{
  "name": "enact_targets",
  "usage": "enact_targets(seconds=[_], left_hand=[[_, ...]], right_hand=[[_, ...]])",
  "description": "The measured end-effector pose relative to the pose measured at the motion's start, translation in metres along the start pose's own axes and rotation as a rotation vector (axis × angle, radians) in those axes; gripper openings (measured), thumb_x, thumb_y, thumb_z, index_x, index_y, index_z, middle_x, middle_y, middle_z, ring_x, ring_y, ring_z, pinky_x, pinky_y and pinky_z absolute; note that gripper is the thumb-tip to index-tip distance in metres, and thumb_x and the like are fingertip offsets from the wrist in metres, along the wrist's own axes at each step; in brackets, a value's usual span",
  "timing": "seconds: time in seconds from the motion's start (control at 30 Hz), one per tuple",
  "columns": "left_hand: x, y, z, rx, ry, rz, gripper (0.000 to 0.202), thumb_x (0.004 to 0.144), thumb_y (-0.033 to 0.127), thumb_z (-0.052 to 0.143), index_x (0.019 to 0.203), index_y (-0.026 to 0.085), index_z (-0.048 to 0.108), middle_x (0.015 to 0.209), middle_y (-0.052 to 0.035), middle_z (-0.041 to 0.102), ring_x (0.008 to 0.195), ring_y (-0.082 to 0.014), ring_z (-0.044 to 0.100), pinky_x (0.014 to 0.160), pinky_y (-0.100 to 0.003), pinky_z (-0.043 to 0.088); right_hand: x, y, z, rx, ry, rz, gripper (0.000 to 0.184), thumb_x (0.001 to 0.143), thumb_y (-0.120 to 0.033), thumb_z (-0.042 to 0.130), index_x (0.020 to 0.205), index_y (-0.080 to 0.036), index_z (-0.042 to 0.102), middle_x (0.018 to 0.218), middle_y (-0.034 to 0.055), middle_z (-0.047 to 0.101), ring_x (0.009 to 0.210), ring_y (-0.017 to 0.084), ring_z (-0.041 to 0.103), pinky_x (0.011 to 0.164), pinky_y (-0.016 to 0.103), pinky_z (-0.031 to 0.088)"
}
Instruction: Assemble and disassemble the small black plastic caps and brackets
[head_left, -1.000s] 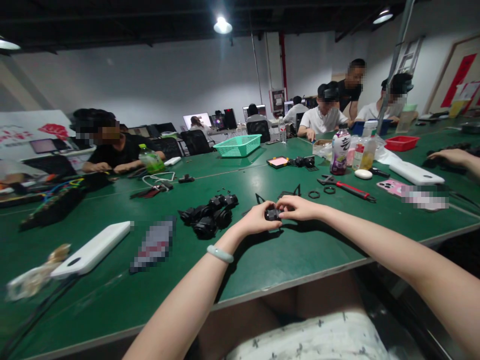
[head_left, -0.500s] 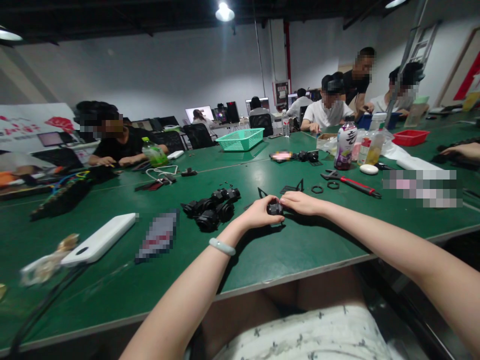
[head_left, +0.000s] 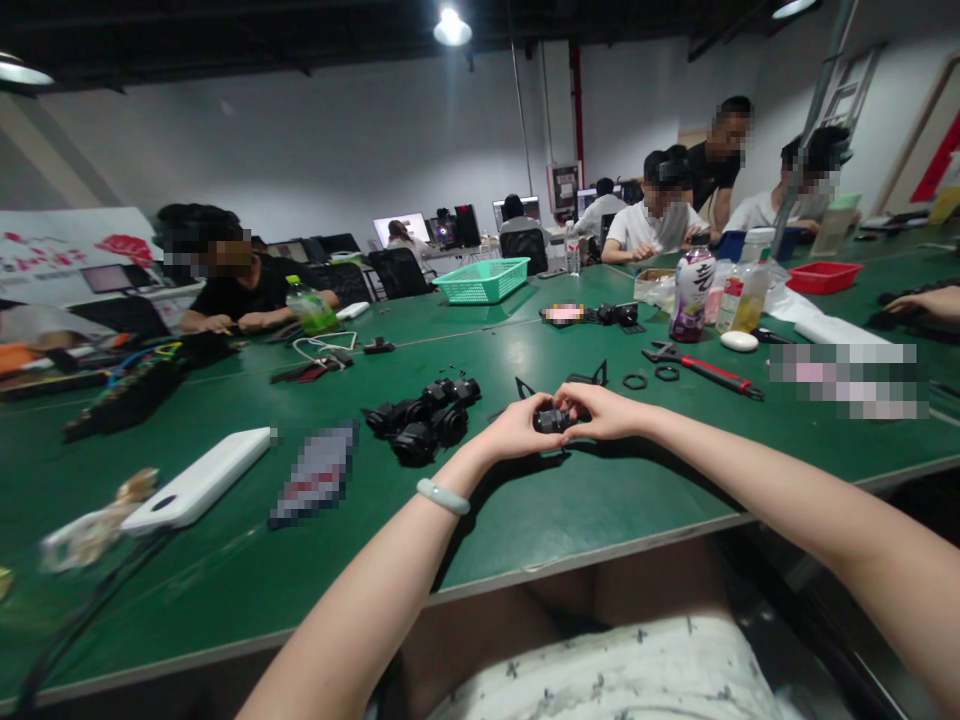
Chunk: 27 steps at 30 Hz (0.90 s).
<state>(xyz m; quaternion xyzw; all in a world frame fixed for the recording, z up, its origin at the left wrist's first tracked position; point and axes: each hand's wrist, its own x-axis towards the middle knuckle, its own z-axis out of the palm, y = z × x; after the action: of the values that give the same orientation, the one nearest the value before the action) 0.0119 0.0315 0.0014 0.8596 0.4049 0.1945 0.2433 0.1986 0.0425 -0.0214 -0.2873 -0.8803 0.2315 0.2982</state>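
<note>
Between my two hands, just above the green table [head_left: 517,510], is a small black plastic fitting [head_left: 551,421] with a ribbed body, like a cable gland. My left hand [head_left: 519,428] wraps its left end with thumb and fingers. Curled around its right end is my right hand [head_left: 606,410], thumb below and fingers on top. The fingers partly hide the fitting. A pile of similar black fittings [head_left: 420,420] lies left of my hands. Thin black pointed pieces [head_left: 598,374] show just behind them. Two black rings [head_left: 634,381] lie to the right.
A red-handled adjustable wrench [head_left: 701,370] lies right of the rings. Bottles [head_left: 691,290] and a white mouse-shaped item [head_left: 739,341] stand behind it. Farther back is a green basket [head_left: 484,281]. A white power bank [head_left: 199,480] with a cable lies left. Co-workers sit around the table.
My right hand has shifted slightly left and its fingers now curl around the fitting's right end. The fitting shows more between both hands. My left hand stays nearly in place.
</note>
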Motion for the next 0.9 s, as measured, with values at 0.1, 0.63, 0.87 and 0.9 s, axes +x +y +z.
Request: enact_targets(seconds=[0.1,0.63,0.87,0.9], left_hand=[[-0.0004,0.0009,0.0000,-0.008,0.007,-0.010,0.051,0.058,0.040,0.062,0.100,0.015,0.050,0.091,-0.0034,0.058,0.082,-0.0190,0.054,0.071,-0.027,0.042],[-0.0017,0.0016,0.0026,0.011,0.030,0.006,0.048,0.058,0.037,0.061,0.099,0.015,0.051,0.088,-0.0023,0.058,0.078,-0.0169,0.053,0.071,-0.026,0.042],[-0.0013,0.0023,0.0024,0.019,0.033,0.004,0.048,0.057,0.036,0.061,0.100,0.016,0.051,0.088,-0.0015,0.058,0.079,-0.0167,0.053,0.073,-0.027,0.042],[-0.0013,0.0025,0.0023,0.019,0.033,0.003,0.048,0.057,0.036,0.061,0.100,0.016,0.051,0.089,-0.0016,0.058,0.079,-0.0168,0.053,0.074,-0.027,0.042]], right_hand=[[0.0005,0.0009,-0.0012,0.018,-0.016,0.018,0.036,0.061,-0.029,0.065,0.090,-0.015,0.048,0.080,0.0010,0.049,0.070,0.012,0.046,0.061,0.023,0.038],[0.0011,0.0061,-0.0007,-0.032,-0.056,0.023,0.025,0.074,-0.034,0.051,0.088,-0.013,0.054,0.078,0.0032,0.053,0.069,0.013,0.048,0.061,0.024,0.038],[0.0050,0.0052,0.0025,-0.099,-0.056,0.039,0.025,0.082,-0.031,0.040,0.081,-0.013,0.058,0.080,0.0057,0.053,0.075,0.014,0.048,0.070,0.027,0.038],[0.0053,0.0056,0.0032,-0.098,-0.057,0.043,0.026,0.082,-0.030,0.040,0.082,-0.013,0.058,0.081,0.0061,0.054,0.075,0.014,0.049,0.071,0.027,0.038]])
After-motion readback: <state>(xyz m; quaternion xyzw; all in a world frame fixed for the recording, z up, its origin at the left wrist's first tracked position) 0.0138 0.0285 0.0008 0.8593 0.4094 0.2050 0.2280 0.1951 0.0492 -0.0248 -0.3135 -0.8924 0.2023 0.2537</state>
